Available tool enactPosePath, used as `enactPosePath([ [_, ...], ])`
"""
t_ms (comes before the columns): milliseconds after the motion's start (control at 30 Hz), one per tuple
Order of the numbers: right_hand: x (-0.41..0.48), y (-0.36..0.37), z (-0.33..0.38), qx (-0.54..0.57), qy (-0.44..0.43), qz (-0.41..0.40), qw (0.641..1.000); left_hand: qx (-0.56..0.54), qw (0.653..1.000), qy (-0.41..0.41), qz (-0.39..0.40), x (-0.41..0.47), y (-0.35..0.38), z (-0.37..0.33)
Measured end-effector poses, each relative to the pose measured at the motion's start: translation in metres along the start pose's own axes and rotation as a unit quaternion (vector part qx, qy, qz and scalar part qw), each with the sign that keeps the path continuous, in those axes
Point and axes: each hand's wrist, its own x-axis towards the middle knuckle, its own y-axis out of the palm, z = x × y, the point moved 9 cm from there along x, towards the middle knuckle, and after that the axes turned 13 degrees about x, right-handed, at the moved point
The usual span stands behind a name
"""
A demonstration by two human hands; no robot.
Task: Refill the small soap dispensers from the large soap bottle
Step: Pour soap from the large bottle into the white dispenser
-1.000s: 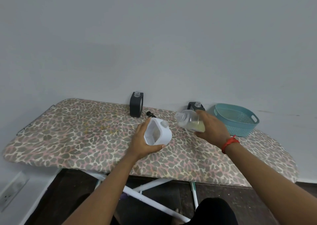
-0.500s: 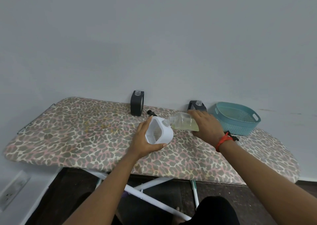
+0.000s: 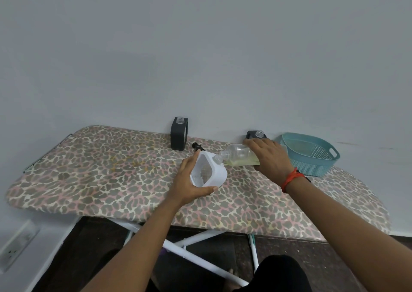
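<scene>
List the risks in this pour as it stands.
1. The mouth of the bottle meets the narrow neck of the white dispenser with no funnel; soap may miss and run onto the board.
2. The left hand holds the white dispenser tilted, so it may overflow sooner than expected.
3. The right hand sits just in front of an open dark dispenser; pulling back could knock it.

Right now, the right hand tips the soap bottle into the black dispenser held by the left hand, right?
No: the head view shows the dispenser in the left hand is white; the right hand tips the soap bottle into it.
</scene>
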Motion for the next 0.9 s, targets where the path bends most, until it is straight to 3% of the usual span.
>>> enactPosePath([
  [900, 0.0062, -0.0011, -0.0043, -0.037, -0.038, -0.041, 0.998, 0.014, 1.0, 0.002, -0.004, -0.0002, -0.0009, -0.001],
])
